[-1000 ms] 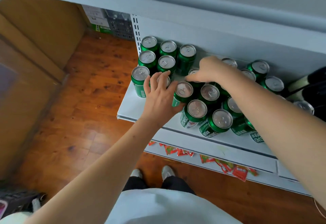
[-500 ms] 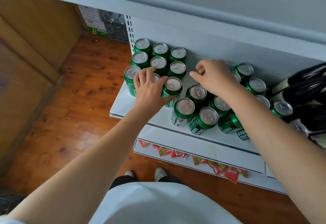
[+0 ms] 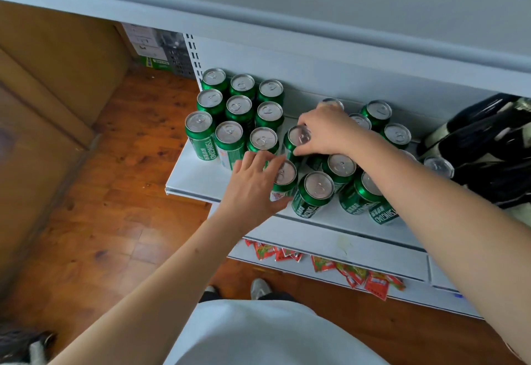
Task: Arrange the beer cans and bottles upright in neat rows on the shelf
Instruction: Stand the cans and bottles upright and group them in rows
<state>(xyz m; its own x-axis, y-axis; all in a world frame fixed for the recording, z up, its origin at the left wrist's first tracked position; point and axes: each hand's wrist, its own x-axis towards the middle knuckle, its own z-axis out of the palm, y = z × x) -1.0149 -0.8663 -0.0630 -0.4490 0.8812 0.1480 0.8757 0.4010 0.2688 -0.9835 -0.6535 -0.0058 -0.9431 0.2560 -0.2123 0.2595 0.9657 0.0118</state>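
The right hand point(image 3: 324, 132) pinched the rim of a green Tsingtao can point(image 3: 296, 139) on the white shelf point(image 3: 195, 175). Just in front of that grasp, the left hand point(image 3: 253, 189) curled around a nearer can point(image 3: 284, 180), both upright.

Bare shelf point(image 3: 195, 175) lies open front-left of the cans point(image 3: 238, 106); dark bottles point(image 3: 488, 146) block the right end.
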